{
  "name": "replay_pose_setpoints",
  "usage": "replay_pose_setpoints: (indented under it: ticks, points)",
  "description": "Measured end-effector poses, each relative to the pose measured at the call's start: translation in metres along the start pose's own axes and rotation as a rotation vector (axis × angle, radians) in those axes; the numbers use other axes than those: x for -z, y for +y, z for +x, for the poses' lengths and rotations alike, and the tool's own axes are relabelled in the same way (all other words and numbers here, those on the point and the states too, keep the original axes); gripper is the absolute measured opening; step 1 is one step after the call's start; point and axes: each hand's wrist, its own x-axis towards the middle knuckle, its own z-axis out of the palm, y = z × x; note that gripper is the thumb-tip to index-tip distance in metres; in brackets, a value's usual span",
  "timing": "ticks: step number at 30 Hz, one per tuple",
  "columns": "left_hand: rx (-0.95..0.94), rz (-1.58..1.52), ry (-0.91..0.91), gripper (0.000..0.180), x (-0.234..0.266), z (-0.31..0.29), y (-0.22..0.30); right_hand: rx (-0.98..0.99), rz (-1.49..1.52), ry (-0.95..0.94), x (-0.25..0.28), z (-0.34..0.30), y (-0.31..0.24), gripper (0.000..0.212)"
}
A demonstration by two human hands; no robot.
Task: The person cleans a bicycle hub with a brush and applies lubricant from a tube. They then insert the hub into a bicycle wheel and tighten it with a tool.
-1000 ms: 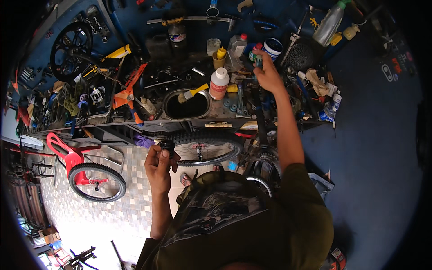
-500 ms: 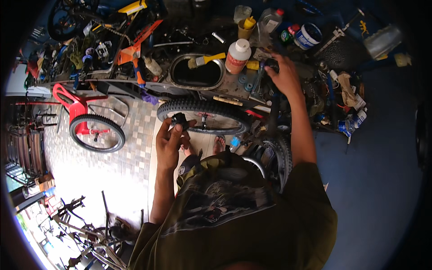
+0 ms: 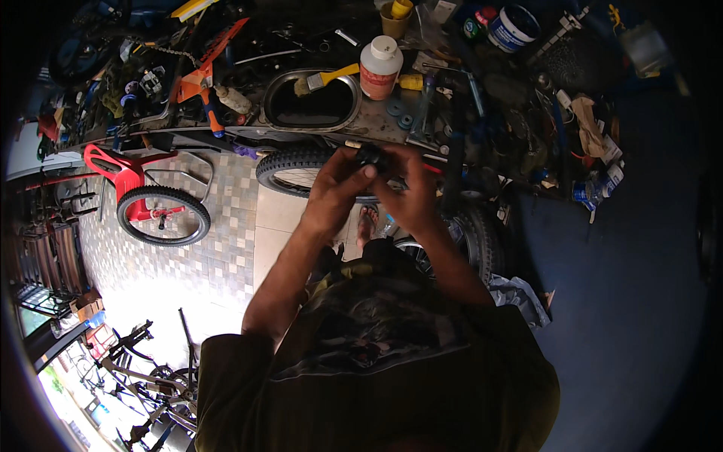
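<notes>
Both hands meet in front of my chest, above the floor and just short of the workbench edge. Pinched in my left hand (image 3: 330, 194) is a small black part (image 3: 370, 156), whose exact kind I cannot make out. The fingers of my right hand (image 3: 413, 197) close on the same part from the other side, hiding some of it. Behind the hands, a bicycle wheel (image 3: 280, 164) with a knobbly tyre is partly covered by them. On the bench beyond sit an oval metal tray (image 3: 269, 114) of dark liquid, a yellow-handled brush (image 3: 337, 74) and a white bottle (image 3: 382, 64).
Tools and parts crowd the bench, among them an orange-handled tool (image 3: 209, 109) and a white-and-blue tub (image 3: 514, 29). A red chair (image 3: 129, 181) with another wheel (image 3: 204, 226) stands at left. Bicycle frames (image 3: 162, 386) fill the lower left; a tyre (image 3: 482, 241) is by my right arm.
My right hand has come back from the bench to the black part. My left hand has moved up and to the right with it. The view has shifted slightly.
</notes>
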Motion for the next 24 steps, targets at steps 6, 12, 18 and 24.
replay_pose_setpoints:
  ticks: [6,12,18,24]
  points:
    - [0.209,1.358,-0.112,0.068,0.101,0.071,-0.043,-0.258,0.579,0.089,0.041,-0.013,0.005,0.038]
    - [0.110,2.088,-0.151,0.097,0.182,0.080,-0.136,-0.451,0.746,0.140,0.071,-0.071,0.007,0.054]
    - [0.098,2.240,-0.153,0.063,0.192,0.088,-0.143,-0.525,0.555,0.090,0.050,-0.112,-0.012,0.036]
    - [0.096,2.062,-0.255,0.056,0.251,0.014,-0.149,-0.614,0.628,0.003,0.013,-0.143,-0.024,0.034]
